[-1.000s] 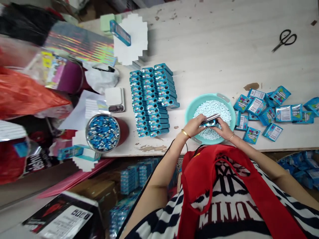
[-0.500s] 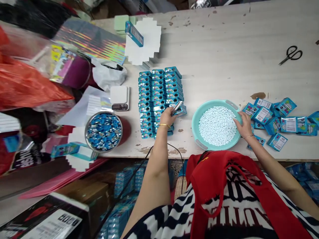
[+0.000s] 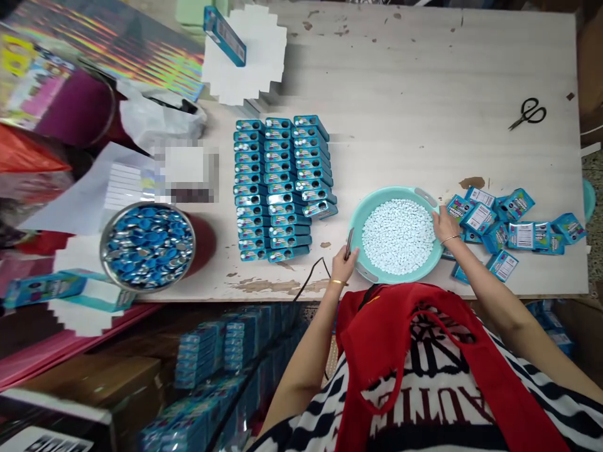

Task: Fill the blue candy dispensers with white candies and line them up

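Now left hand (image 3: 343, 262) has returned from boxes (image 3: 280, 188) to basin (image 3: 372, 202).

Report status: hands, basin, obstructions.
Left hand grips a thin dark tool at the round teal plastic basin rim. Right hand on far rim. Nothing blocking.

So the left hand (image 3: 343, 262) has come back from the rows of blue boxes (image 3: 281, 187) to the near-left rim of the teal basin (image 3: 372, 204), still pinching a thin metal tool (image 3: 349, 243). The little box it held a second ago isn't in it anymore. Right hand (image 3: 443, 225) slid from the basin's edge toward the loose packets (image 3: 506, 220).
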The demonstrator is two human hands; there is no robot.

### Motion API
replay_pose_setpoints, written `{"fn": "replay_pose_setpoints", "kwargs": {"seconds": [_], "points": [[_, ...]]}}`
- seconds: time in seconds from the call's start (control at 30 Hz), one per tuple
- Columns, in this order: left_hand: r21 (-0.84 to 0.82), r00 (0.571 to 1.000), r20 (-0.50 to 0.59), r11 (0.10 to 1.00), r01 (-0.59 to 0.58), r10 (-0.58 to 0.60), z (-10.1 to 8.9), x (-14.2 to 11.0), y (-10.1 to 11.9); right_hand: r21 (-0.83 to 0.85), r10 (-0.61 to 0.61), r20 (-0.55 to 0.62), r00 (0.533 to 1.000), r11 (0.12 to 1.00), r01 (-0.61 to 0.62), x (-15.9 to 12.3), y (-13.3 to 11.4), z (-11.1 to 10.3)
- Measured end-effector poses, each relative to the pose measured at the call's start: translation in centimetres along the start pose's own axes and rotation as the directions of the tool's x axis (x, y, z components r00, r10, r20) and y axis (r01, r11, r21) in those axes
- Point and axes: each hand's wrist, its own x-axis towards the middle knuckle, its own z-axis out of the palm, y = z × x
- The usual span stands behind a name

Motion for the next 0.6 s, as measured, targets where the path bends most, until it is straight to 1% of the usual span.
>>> {"fn": "replay_pose_setpoints", "kwargs": {"seconds": [0.07, 0.13, 0.17, 0.23, 0.3, 0.33, 0.4, 0.43, 0.5, 0.57, 0.6], "points": [[-0.045, 1.0, -0.015, 0.999, 0.023, -0.024, 1.1, -0.9, 0.0, 0.017, -0.057, -0.043, 0.997, 0.998, 0.058, -0.3, -1.0, -0.5], [-0.088, 0.998, -0.042, 0.995, 0.047, -0.051, 1.2, -0.8, 0.9, 0.067, -0.099, -0.06, 0.993, 0.992, 0.102, -0.1, -1.2, -0.7], [-0.11, 0.998, -0.045, 0.993, 0.046, -0.051, 0.9, -0.5, 1.6, 0.093, -0.078, -0.046, 0.996, 0.992, 0.082, 0.2, -0.9, -0.7], [-0.163, 1.0, -0.032, 0.987, -0.006, 0.001, -0.2, 0.2, 3.5, 0.162, 0.02, 0.015, 1.0, 0.986, -0.023, 0.5, 0.1, -0.3], [-0.23, 0.997, -0.031, 0.97, -0.074, 0.069, -1.8, 0.8, 5.8, 0.268, 0.102, 0.072, 0.992, 0.956, -0.118, 0.5, 1.1, 0.7], [-0.267, 0.996, -0.046, 0.96, -0.088, 0.078, -2.6, 1.1, 6.9, 0.321, 0.115, 0.087, 0.99, 0.937, -0.137, 0.2, 1.5, 1.4], [-0.304, 0.995, -0.084, 0.949, -0.083, 0.06, -4.0, 1.4, 8.8, 0.397, 0.103, 0.106, 0.989, 0.907, -0.137, -0.6, 1.8, 2.7], [-0.296, 0.993, -0.092, 0.951, -0.092, 0.068, -4.4, 1.5, 9.5, 0.415, 0.096, 0.116, 0.989, 0.9, -0.136, -1.1, 1.8, 3.3], [-0.238, 0.985, -0.066, 0.956, -0.171, 0.16, -4.8, 1.6, 10.4, 0.438, 0.1, 0.132, 0.986, 0.887, -0.148, -1.9, 1.7, 4.1], [-0.18, 0.968, -0.022, 0.952, -0.249, 0.249, -4.6, 1.9, 10.2, 0.459, 0.124, 0.128, 0.984, 0.872, -0.169, -2.3, 1.8, 4.2], [-0.157, 0.966, -0.007, 0.954, -0.257, 0.259, -4.4, 2.3, 9.8, 0.472, 0.136, 0.118, 0.984, 0.864, -0.177, -2.5, 1.9, 4.1]]}}
